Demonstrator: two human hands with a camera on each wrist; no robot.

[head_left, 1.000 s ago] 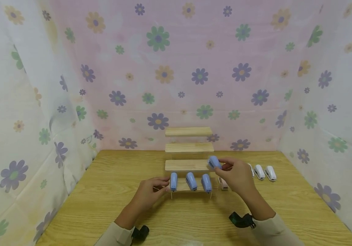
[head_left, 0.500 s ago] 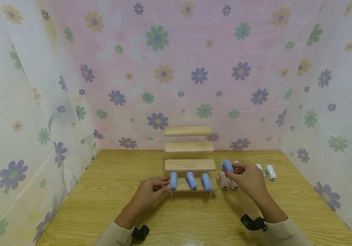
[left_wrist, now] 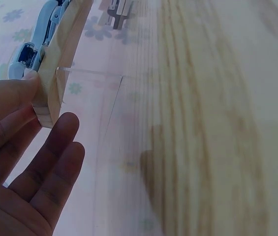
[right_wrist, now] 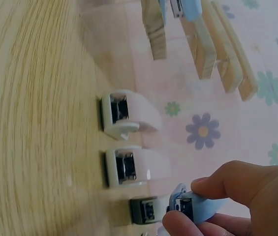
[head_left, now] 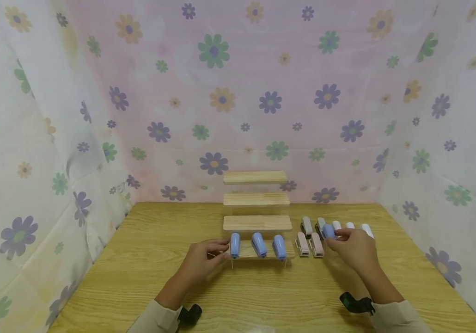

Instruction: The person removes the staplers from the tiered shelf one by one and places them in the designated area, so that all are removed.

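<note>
My right hand [head_left: 356, 249] pinches a blue mini stapler [head_left: 328, 231] between thumb and fingers, right of two pink mini staplers [head_left: 316, 245] on the table. In the right wrist view the held stapler [right_wrist: 205, 209] points its open mouth toward the fingertips. Three more blue mini staplers [head_left: 259, 245] sit side by side on the lowest board of a stepped wooden display rack [head_left: 246, 251]. At that board's left end, my left hand [head_left: 200, 259] holds the edge. The left wrist view shows the thumb beside a stapler [left_wrist: 43, 29], with fingers below the board.
Two grey mini staplers [head_left: 306, 226] stand behind the pink ones. White mini staplers [head_left: 367, 230] line up farther right. The rack's upper boards [head_left: 256, 199] rise toward a flowered cloth backdrop [head_left: 246, 83]. A wood-grain table [head_left: 254, 296] lies under everything.
My right hand has carried the blue stapler right and somewhat lower, from beside the rack's second board to near the grey and pink staplers. My left hand has stayed at the rack.
</note>
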